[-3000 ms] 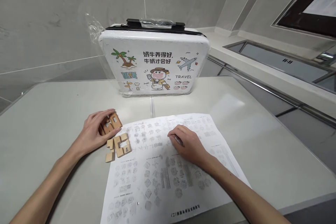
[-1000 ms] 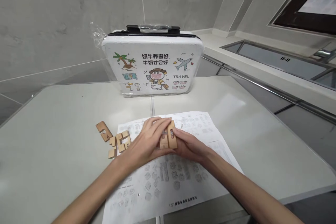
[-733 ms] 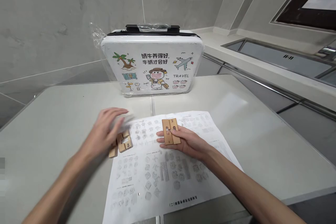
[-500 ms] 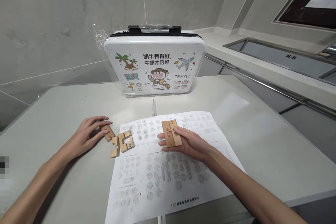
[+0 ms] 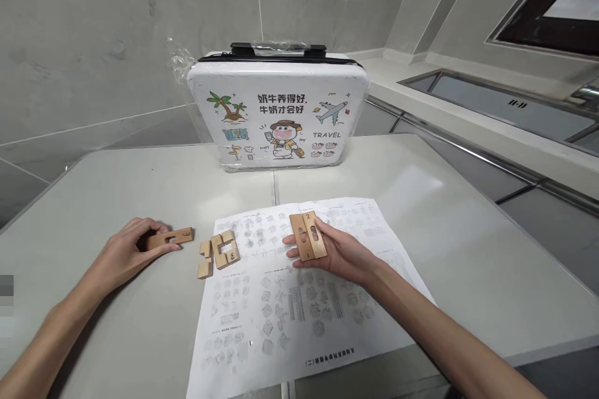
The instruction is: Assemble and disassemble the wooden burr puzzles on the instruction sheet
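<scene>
My right hand (image 5: 339,252) lies palm up over a printed instruction sheet (image 5: 299,299) and holds two notched wooden puzzle bars (image 5: 307,236) side by side, its thumb pressed on them. My left hand (image 5: 124,254) rests on the table to the left, fingers curled round one end of a single notched wooden bar (image 5: 171,238) that lies flat. Between the hands, at the sheet's left edge, lie several loose wooden puzzle pieces (image 5: 219,252), one marked with a 3.
The grey table (image 5: 468,249) carries a white cartoon-printed case (image 5: 277,112) standing upright at its far side, wrapped in clear plastic. Tiled walls rise behind. A ledge with a recessed metal-framed panel (image 5: 491,106) runs along the right.
My left hand left the two bars held in my right hand, reached left to the loose pieces, took one bar and drew it further left, turning it flat and sideways.
</scene>
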{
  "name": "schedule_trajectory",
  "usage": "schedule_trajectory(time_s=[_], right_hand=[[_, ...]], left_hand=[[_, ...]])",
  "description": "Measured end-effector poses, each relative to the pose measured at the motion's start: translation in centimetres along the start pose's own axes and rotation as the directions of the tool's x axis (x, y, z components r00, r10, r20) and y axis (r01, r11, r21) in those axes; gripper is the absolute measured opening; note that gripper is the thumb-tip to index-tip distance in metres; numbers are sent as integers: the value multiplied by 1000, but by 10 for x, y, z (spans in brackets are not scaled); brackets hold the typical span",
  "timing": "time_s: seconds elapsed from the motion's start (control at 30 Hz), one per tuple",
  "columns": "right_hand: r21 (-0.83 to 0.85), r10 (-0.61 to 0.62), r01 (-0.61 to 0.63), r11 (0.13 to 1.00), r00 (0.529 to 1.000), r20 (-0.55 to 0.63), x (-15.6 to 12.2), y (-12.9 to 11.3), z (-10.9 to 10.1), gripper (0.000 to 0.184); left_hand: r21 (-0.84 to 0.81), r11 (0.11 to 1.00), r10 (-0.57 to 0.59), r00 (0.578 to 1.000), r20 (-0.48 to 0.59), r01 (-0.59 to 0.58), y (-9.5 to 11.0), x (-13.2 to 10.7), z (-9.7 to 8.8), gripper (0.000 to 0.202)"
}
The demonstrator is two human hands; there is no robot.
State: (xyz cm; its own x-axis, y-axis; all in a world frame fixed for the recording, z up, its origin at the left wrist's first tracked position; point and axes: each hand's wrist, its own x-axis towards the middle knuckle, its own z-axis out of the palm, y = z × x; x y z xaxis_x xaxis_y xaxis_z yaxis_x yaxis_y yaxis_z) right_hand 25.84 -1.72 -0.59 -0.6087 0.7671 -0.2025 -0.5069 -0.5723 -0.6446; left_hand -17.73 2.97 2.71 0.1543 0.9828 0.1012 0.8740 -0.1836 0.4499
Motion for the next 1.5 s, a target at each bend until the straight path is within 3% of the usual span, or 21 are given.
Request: schedule_trajectory(time_s=[0.1, 0.17, 0.23, 0.37, 0.47, 0.57, 0.73, 0.9, 1.03, 1.3, 1.5], right_hand=[[8, 4, -4, 1000, 1000, -6, 1, 0, -1, 50], [18, 7, -7, 1000, 1000, -6, 2, 0, -2, 52], [27, 11, -11, 1000, 1000, -7, 3, 0, -2, 55], [38, 2, -1, 999, 1000, -15, 3, 0, -1, 59], [44, -39, 40, 998, 999, -25, 3, -1, -1, 60], [62, -106, 108, 992, 994, -37, 3, -2, -1, 58], [41, -189, 194, 980, 976, -104, 4, -3, 1, 48], [-97, -229, 221, 970, 970, -85, 4, -1, 5, 50], [-202, -272, 250, 947, 958, -88, 4, 2, 7, 53], [-524, -272, 171, 834, 954, -123, -7, 5, 18, 76], [-455, -305, 203, 867, 939, -161, -6, 7, 16, 72]], left_hand=[[-48, 990, -136, 990, -42, 134, 14, -10, -2, 61], [-108, 959, -272, 959, -77, 263, 31, -14, -3, 48], [-263, 913, -325, 946, -4, 313, 53, -17, -3, 41], [-629, 749, -97, 974, 206, 208, 101, -17, 12, 50], [-734, 629, 47, 929, 367, 258, 135, -17, 33, 44], [-720, 642, 93, 905, 415, 264, 164, -16, 53, 47], [-645, 740, 101, 916, 388, 191, 198, -15, 75, 49], [-541, 840, 156, 935, 319, 45, 216, -11, 81, 39], [-496, 868, 192, 933, 304, -17, 223, -9, 82, 36], [-515, 857, 208, 929, 307, -22, 230, -10, 88, 32], [-637, 768, 165, 941, 294, 65, 223, -10, 95, 34]])
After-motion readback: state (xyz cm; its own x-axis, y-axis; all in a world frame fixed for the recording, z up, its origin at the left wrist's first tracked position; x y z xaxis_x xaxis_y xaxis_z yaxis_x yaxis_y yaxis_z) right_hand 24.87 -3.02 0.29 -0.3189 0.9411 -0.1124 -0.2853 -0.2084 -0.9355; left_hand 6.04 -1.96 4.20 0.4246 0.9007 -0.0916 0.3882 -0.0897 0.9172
